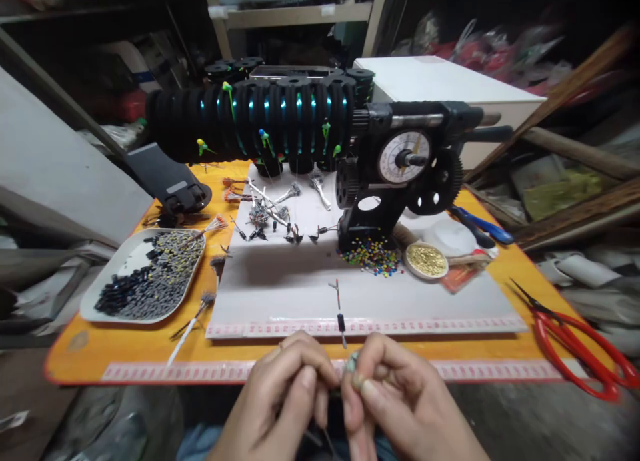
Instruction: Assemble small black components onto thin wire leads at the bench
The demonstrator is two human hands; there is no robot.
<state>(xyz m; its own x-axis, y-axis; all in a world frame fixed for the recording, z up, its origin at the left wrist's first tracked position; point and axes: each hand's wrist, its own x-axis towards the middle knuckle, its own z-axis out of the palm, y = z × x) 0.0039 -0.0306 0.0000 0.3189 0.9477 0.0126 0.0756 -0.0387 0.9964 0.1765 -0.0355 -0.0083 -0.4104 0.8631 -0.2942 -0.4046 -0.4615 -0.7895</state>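
Both hands up at the near edge of the counter (77, 344), wrists low at the bottom of view and angled in toward each other, knuckles up, fingertips nearly meeting at center. My left hand (287, 394) is curled in, index bent over, thumb laid up along the bent fingers. It's drawn in narrow, but I can't tell what it grips, if anything; the fingers cover it and the area below is dark. My right hand (395, 394) is tighter: index hooked down, thumb pointing in to the left, the two pinching a small pale green piece (352, 361) at the tips. That piece sits right between the hands, just in front of the counter edge. Straight ahead of it, a thin lead with a black sleeve (341, 322) lies lengthwise on the white board (280, 294), its near end sticking out past the board's front edge. White tray (88, 309) of small black and grey parts is out left, red-handled scissors (543, 344) out right, both well clear of my hands.
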